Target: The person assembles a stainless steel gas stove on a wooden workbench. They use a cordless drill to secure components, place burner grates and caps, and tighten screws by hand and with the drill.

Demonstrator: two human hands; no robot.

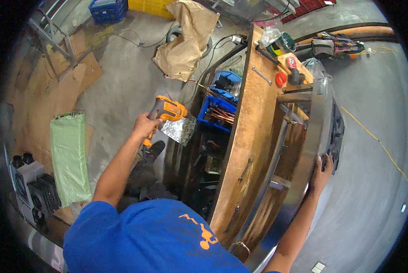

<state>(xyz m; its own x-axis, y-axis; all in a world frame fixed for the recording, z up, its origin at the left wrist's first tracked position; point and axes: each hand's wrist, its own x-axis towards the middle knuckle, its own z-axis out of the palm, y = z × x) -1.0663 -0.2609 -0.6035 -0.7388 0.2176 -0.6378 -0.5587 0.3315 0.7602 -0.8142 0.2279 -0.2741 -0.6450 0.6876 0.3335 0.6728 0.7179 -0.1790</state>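
Observation:
My left hand (145, 126) is closed round the grip of an orange and dark grey power drill (167, 109), held out over the floor left of the workbench. The drill's nose points to the right; whether a bit is fitted I cannot make out. My right hand (322, 170) has its fingers curled over the far right edge of a long, shiny metal frame (299, 182), which stands on the wooden workbench (245, 136). Black parts (336, 134) sit on the frame's outer right side, just beyond my fingers.
Wrenches (261, 75), a hammer (272, 58), red tape (280, 80) and a green roll (285, 43) lie on the bench. Blue bins (217, 111) stand below its left edge. A green wrapped bundle (70, 159), cardboard (63, 91) and a cable (140, 44) lie on the floor.

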